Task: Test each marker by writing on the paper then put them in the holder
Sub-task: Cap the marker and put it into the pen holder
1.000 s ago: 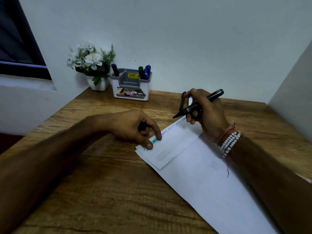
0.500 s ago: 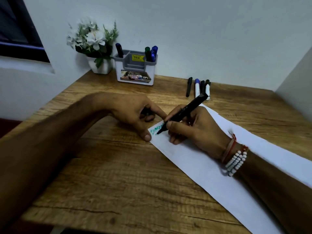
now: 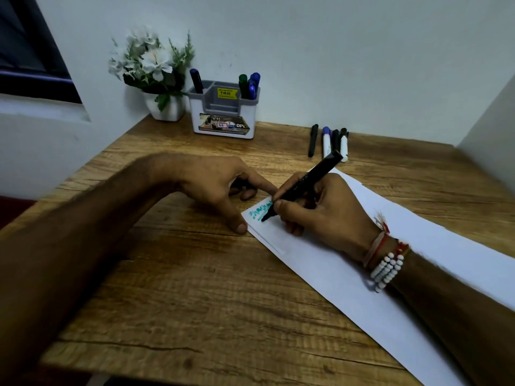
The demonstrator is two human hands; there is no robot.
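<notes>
Right hand [image 3: 320, 210] curled, left hand [image 3: 214, 182] braced.

A black marker [image 3: 303, 188] slants at centre frame, tip on green scribble at the left end of the white paper [image 3: 348, 288], a strip running lower right. Four loose markers [image 3: 327, 142] lie upper right. The grey-white holder [image 3: 223, 126], upper centre, has upright markers [image 3: 248, 84] inside.

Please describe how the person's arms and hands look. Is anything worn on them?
Both forearms are bare, with no sleeves in view. At the wrist of the right hand sits a bracelet of small white beads in several rows, next to red and orange thread bands. The left hand shows no ring, watch or band.
</notes>
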